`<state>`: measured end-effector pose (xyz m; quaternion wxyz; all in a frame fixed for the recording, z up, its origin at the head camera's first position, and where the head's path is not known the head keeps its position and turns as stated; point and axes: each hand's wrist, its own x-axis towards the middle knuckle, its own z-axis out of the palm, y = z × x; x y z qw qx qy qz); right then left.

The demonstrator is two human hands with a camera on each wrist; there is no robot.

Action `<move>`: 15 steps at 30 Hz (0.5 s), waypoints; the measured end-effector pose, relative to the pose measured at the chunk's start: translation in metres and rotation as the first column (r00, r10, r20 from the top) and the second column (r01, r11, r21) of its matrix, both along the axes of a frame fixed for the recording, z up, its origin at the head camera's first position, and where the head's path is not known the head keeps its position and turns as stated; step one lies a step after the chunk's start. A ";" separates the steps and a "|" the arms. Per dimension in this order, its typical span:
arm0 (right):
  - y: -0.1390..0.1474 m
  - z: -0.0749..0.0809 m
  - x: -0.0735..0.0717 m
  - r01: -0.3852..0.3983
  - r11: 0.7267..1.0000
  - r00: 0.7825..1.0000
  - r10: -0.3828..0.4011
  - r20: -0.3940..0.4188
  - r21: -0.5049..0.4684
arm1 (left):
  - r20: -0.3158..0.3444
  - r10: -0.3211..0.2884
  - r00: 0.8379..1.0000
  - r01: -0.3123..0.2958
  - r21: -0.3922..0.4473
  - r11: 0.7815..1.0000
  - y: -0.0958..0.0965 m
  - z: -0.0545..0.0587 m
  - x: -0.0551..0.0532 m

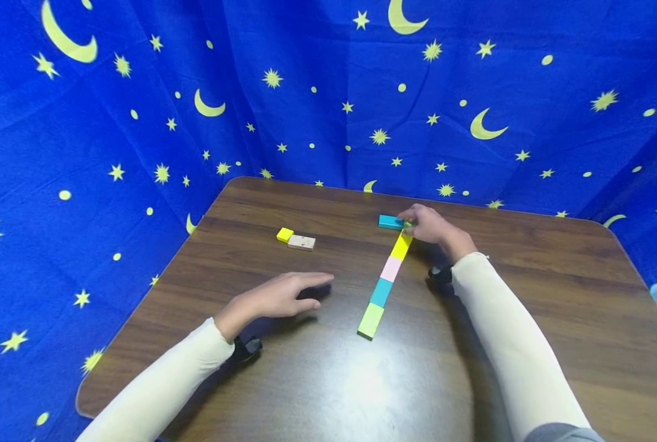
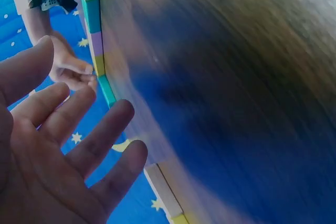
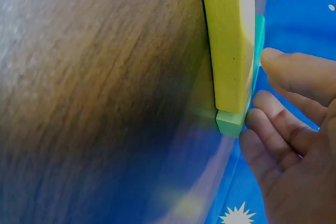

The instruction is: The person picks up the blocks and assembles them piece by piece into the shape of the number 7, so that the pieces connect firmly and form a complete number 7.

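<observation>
My right hand (image 1: 429,226) is at the far end of a line of flat blocks, its fingertips right at a light green block (image 3: 231,123). In the right wrist view the thumb stands apart from the fingers. A teal block (image 1: 390,221) lies crosswise just left of these fingertips. From there the line runs toward me: a yellow block (image 1: 400,247), a pink block (image 1: 391,269), another teal block (image 1: 381,292) and a light green block (image 1: 371,320) nearest me. My left hand (image 1: 281,296) hovers left of the line, holding nothing, fingers extended and spread.
On the table's left side lie a small yellow block (image 1: 285,234) and a whitish speckled block (image 1: 302,242), corner to corner. The brown wooden table (image 1: 527,319) reaches back to a blue curtain (image 1: 306,92) with moons and stars. Light glares off its near middle.
</observation>
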<state>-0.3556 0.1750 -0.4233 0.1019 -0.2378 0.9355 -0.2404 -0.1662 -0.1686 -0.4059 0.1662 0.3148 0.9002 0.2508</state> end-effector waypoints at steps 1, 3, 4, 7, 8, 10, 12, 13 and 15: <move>0.000 0.000 0.000 -0.005 1.000 1.000 0.005 -0.006 0.005 | 0.000 0.006 1.000 -0.006 -0.002 1.000 -0.001 0.000 0.000; -0.001 -0.001 0.001 -0.012 1.000 1.000 0.012 -0.013 0.010 | -0.005 0.012 1.000 -0.012 -0.007 1.000 -0.002 0.001 0.000; -0.001 0.000 0.002 -0.021 1.000 1.000 0.021 -0.018 0.018 | -0.009 0.010 1.000 -0.010 -0.009 1.000 -0.003 0.000 -0.001; -0.002 0.001 0.003 -0.023 0.999 0.999 0.024 -0.022 0.036 | -0.011 0.016 1.000 -0.016 -0.004 1.000 -0.003 0.001 -0.003; -0.002 0.001 0.003 -0.023 0.999 0.999 0.024 -0.022 0.041 | -0.011 0.019 1.000 -0.019 0.000 1.000 -0.003 0.000 -0.004; -0.002 0.001 0.003 -0.030 0.998 0.999 0.031 -0.029 0.049 | -0.016 0.027 1.000 -0.027 0.006 1.000 -0.004 -0.001 -0.007; -0.002 0.002 0.003 -0.030 0.998 0.999 0.031 -0.030 0.048 | -0.019 0.043 0.999 -0.043 0.013 0.999 -0.004 -0.002 -0.011; -0.002 0.002 0.004 -0.030 0.998 0.999 0.031 -0.027 0.047 | -0.021 0.056 0.998 -0.055 0.016 0.998 -0.004 -0.002 -0.013; -0.002 0.002 0.004 -0.017 0.999 1.000 0.018 -0.015 0.043 | -0.050 0.071 0.996 -0.070 0.018 0.997 -0.005 -0.003 -0.018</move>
